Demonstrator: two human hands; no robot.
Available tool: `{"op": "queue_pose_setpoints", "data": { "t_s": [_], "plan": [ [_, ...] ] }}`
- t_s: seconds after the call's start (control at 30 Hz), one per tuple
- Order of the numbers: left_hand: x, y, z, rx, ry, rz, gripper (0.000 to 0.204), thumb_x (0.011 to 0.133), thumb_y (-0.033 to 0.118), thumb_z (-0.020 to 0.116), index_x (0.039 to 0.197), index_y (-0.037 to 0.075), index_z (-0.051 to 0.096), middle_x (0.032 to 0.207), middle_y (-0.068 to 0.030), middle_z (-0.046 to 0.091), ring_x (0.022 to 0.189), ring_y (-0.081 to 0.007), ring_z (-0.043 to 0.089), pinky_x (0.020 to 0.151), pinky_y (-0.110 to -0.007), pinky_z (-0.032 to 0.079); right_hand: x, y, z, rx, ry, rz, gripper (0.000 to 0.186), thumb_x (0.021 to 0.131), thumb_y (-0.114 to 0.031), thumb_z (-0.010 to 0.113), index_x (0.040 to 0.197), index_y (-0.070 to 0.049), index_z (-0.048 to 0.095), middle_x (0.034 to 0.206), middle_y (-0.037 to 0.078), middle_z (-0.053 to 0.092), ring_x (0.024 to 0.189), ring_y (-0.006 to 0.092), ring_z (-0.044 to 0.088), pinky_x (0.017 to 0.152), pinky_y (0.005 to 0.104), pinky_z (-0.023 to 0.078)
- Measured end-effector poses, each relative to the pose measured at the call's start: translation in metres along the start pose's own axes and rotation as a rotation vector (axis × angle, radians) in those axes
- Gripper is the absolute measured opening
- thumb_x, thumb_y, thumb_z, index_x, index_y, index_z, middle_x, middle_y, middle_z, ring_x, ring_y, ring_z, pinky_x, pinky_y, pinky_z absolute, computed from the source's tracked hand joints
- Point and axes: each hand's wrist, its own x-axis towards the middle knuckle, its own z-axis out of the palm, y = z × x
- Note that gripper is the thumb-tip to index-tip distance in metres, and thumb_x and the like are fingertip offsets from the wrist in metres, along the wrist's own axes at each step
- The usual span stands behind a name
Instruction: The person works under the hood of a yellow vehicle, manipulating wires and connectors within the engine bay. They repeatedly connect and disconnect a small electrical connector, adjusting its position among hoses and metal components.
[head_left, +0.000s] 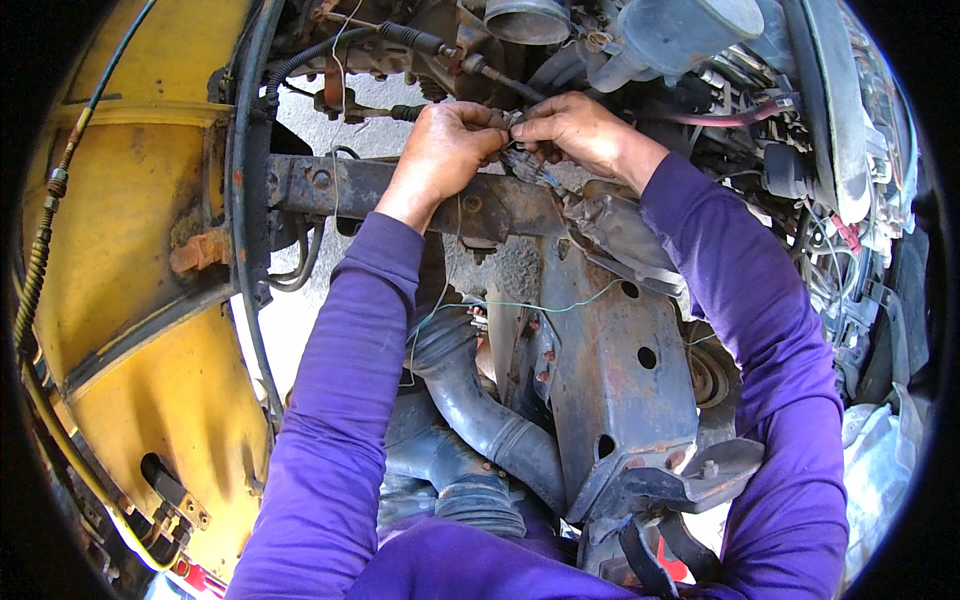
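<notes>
My left hand point(450, 150) and my right hand point(580, 133) meet fingertip to fingertip above a rusty dark crossbeam point(375, 188). Both are closed in a pinch, apparently on a thin wire, whose ends are mostly hidden by the fingers. Just below the fingertips lies a frayed grey wire bundle point(537, 170), running down to the right over the beam. A thin white wire point(455, 250) hangs below my left wrist. From near its lower part a thin green wire point(540, 307) stretches rightward across a drilled metal frame rail point(620, 350).
A yellow body panel point(150, 230) with a black edge fills the left side. Below my arms curves a grey metal pipe point(500, 430). A grey housing point(690, 35) stands at the top right, beside tangled wiring and a red hose point(730, 116). A bent bracket point(690, 480) juts near me.
</notes>
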Motion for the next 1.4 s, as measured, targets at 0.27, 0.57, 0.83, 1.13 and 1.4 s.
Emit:
{"op": "queue_pose_setpoints", "data": {
  "t_s": [0.27, 0.57, 0.83, 1.13, 1.4],
  "plan": [
    [0.000, -0.004, -0.004, 0.058, 0.028, 0.045, 0.019, 0.088, 0.012, 0.075, 0.099, -0.004, 0.074, 0.081, -0.0072, 0.072, 0.071, -0.0122, 0.062, 0.066, -0.029, 0.051, -0.001, -0.003, 0.005, 0.046, 0.005, -0.020, 0.025, 0.089, -0.021, 0.076, 0.100, 0.001, 0.075, 0.085, 0.008, 0.072, 0.075, 0.0166, 0.065, 0.068, 0.0313, 0.051],
    [0.003, -0.014, -0.006, -0.061, 0.016, 0.047, 0.018, 0.089, 0.010, 0.069, 0.097, -0.005, 0.074, 0.081, -0.0030, 0.070, 0.070, -0.0089, 0.059, 0.064, -0.026, 0.046, 0.024, 0.012, 0.002, -0.111, -0.027, -0.128, 0.030, 0.085, -0.029, 0.078, 0.097, -0.002, 0.079, 0.091, 0.010, 0.077, 0.083, 0.0197, 0.070, 0.078, 0.0357, 0.055],
    [0.003, -0.006, -0.006, -0.020, -0.027, -0.013, 0.021, 0.091, 0.009, 0.069, 0.105, -0.006, 0.072, 0.090, -0.0038, 0.071, 0.075, -0.0088, 0.060, 0.068, -0.024, 0.048, 0.005, 0.001, 0.007, 0.025, 0.016, -0.108, 0.022, 0.085, -0.019, 0.078, 0.093, 0.002, 0.078, 0.085, 0.008, 0.075, 0.074, 0.0169, 0.069, 0.070, 0.0312, 0.054],
    [0.007, -0.015, -0.009, -0.002, -0.009, 0.009, 0.021, 0.092, 0.011, 0.069, 0.107, -0.004, 0.071, 0.093, -0.0033, 0.071, 0.078, -0.0086, 0.061, 0.072, -0.023, 0.048, 0.009, 0.002, 0.007, 0.017, -0.007, -0.150, 0.021, 0.085, -0.017, 0.076, 0.095, 0.001, 0.078, 0.085, 0.009, 0.075, 0.074, 0.0177, 0.069, 0.072, 0.0330, 0.054],
    [0.005, -0.015, -0.011, -0.040, -0.038, 0.034, 0.022, 0.092, 0.012, 0.071, 0.108, -0.003, 0.072, 0.095, -0.0036, 0.072, 0.083, -0.0091, 0.063, 0.075, -0.023, 0.048, 0.007, -0.003, 0.009, -0.043, 0.018, -0.117, 0.022, 0.084, -0.017, 0.077, 0.095, 0.002, 0.078, 0.087, 0.010, 0.075, 0.075, 0.0182, 0.069, 0.072, 0.0335, 0.054]
  ]
}}
